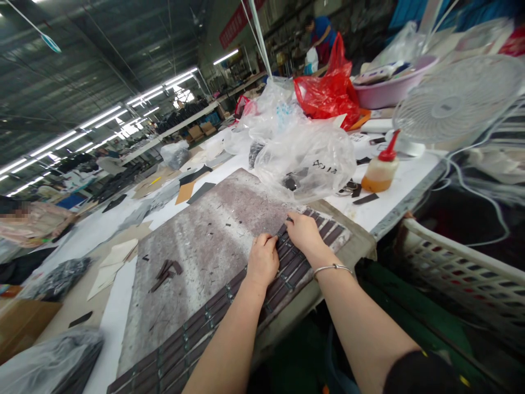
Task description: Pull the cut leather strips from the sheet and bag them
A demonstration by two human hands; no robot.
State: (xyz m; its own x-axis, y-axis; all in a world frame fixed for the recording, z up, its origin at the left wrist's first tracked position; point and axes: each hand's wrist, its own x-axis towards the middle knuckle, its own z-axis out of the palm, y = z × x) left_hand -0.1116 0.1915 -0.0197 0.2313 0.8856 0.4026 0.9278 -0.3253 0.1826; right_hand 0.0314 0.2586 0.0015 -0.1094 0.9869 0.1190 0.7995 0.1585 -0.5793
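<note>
Both hands rest on a row of dark strips (287, 268) laid side by side along the near edge of a grey slab (213, 241) on the worktop (394, 191). The left hand (262, 261) lies knuckles up with its fingers curled, the fingertips pinching at a strip near the middle of the row. The right hand (304, 232), a thin bangle (332, 267) on its wrist, lies just beside the left, fingers half bent, the tips pressing on a strip end; whether it grips that strip cannot be told. The row runs from the slab's near left corner up to its right corner. A few loose strips (166, 272) lie in a small heap on the slab's left part, well apart from the hands. Beyond the slab sits a clear plastic bag (305, 156), and behind it a red bag (328, 90). Near the worktop's right edge stands a glue bottle (381, 167) with a red cap, beside a white fan (459, 101). A pink basin (389, 87) sits at the far right. A white crate (463, 273) stands below the right edge.
</note>
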